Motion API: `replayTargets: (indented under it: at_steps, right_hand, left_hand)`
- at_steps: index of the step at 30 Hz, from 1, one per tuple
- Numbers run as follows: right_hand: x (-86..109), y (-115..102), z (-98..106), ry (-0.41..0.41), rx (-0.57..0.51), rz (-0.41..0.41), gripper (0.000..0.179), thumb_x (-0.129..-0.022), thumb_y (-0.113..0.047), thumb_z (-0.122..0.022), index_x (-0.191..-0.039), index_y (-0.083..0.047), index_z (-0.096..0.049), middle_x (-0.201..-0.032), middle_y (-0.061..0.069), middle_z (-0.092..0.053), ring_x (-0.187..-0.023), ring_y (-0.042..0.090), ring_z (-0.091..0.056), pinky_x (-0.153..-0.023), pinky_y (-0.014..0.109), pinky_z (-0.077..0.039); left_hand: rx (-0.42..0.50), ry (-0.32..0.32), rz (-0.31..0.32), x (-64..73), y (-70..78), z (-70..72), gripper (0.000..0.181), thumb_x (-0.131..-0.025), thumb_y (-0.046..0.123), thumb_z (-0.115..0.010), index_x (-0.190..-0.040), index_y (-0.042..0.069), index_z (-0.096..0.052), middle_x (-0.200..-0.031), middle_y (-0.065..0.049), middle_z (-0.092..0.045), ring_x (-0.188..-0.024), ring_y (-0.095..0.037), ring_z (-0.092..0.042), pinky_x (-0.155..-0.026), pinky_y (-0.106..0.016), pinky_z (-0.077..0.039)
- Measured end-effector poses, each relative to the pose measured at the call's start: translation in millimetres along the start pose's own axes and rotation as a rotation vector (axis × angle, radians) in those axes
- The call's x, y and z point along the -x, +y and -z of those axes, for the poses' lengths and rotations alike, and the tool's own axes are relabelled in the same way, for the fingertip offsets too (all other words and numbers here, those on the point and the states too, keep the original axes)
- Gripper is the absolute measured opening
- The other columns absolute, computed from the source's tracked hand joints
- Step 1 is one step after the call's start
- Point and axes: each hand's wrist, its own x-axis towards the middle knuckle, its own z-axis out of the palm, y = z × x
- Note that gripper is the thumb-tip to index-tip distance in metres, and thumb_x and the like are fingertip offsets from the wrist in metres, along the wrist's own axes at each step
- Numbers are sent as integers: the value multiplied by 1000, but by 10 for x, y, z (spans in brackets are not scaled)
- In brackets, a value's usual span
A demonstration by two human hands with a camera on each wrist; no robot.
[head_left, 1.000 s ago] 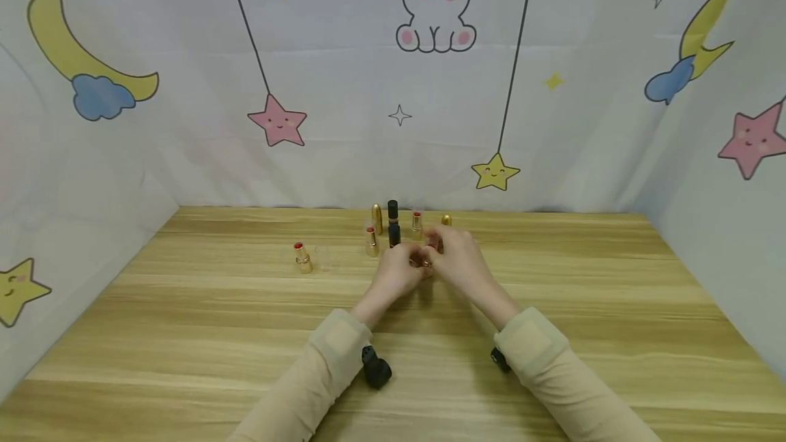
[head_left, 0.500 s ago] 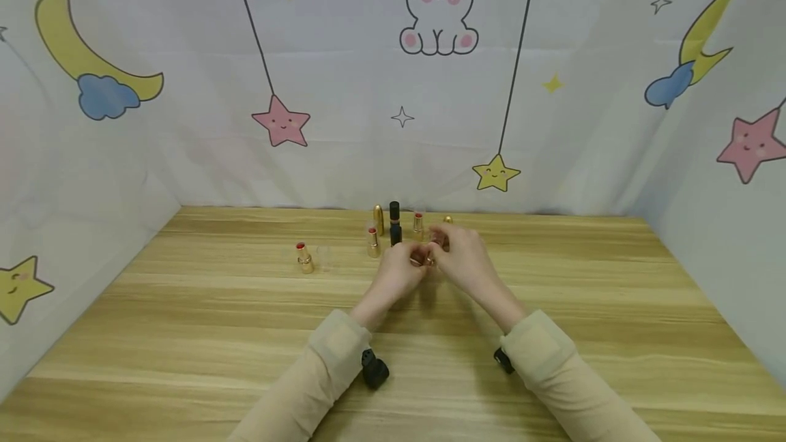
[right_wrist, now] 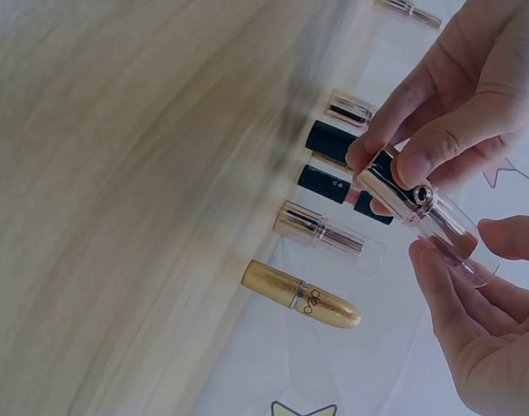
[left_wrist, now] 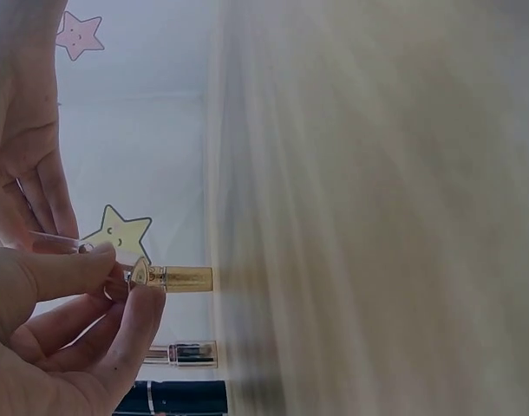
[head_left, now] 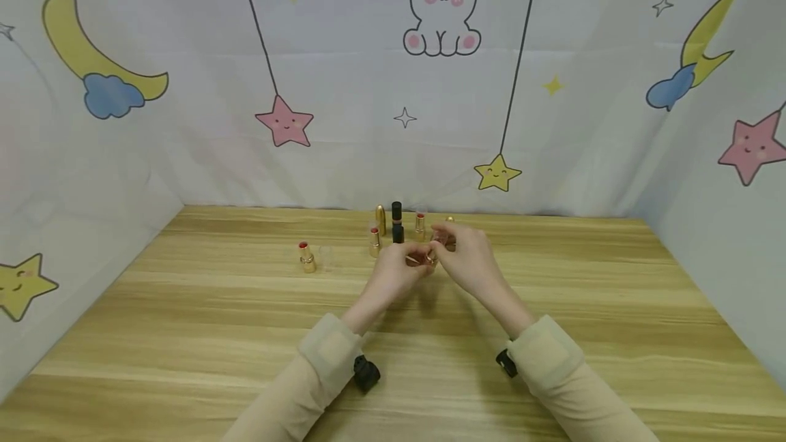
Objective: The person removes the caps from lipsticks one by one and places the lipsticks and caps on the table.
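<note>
The left hand [head_left: 396, 270] pinches the shiny gold base [right_wrist: 386, 184] of a lipstick between thumb and fingers, and the right hand [head_left: 474, 256] holds the round, clear plastic cap [right_wrist: 460, 248] at its other end. Both parts are up in the air, just above the light wooden counter [head_left: 184, 333]. To do this well, I think the left fingers should keep the gold base quite still, while the right ones slide the cap in a straight line. If the cap tips, it might rub the soft lipstick inside. A light squeeze should be enough, since the plastic looks thin. It also seems wise to keep both elbows up and away from the two black tubes [head_left: 397, 222], which stand near and could fall. The head view shows the whole row, and a red lipstick in a gold tube [head_left: 308, 261] off to the left with a small clear cap [head_left: 326, 259] just beside it. But there, the fingers hide most of the held lipstick. The right wrist view shows it best, with the stick inside the cap, and also the whole gold bullet-shaped tube [right_wrist: 301, 295]. I cannot tell if the cap is fully on.
</note>
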Motion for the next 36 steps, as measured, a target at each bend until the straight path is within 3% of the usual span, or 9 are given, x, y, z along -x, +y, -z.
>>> replayTargets:
  at_steps: [9, 21, 28, 36]
  right_hand:
    - [47, -46, -18, -14, -57, 20, 31, -89, -9, -65, -118, -1, -66, -94, 12, -73, -84, 24, -71, -74, 34, -58]
    - [98, -144, -31, -10, -78, 54, 32, -89, -6, -62, -120, -1, -65, -97, 14, -73, -89, 25, -71, -78, 34, -58]
    - [105, -219, -8, -21, -61, 50, 33, -89, -8, -62, -121, -1, -64, -105, 17, -72, -91, 26, -71, -78, 35, -58]
    - [120, -248, -28, -16, -75, 74, 30, -88, -7, -65, -117, -2, -66, -96, 12, -73, -87, 23, -71, -77, 32, -58]
  left_hand:
    - [13, -12, 17, 84, -5, 75, 25, -85, 10, -72, -110, 6, -71, -105, -12, -72, -95, -26, -70, -79, -30, -57]
    - [-31, -16, -5, 181, -16, 163, 20, -85, 11, -72, -105, 7, -72, -100, -11, -73, -93, -25, -70, -78, -31, -58]
    - [-30, -24, 35, 213, -39, 201, 21, -84, 12, -73, -104, 8, -72, -99, -10, -74, -91, -23, -70, -76, -30, -57]
    - [-31, -15, 58, 254, -34, 241, 20, -83, 12, -74, -102, 6, -72, -98, -10, -74, -90, -24, -71, -76, -31, -57]
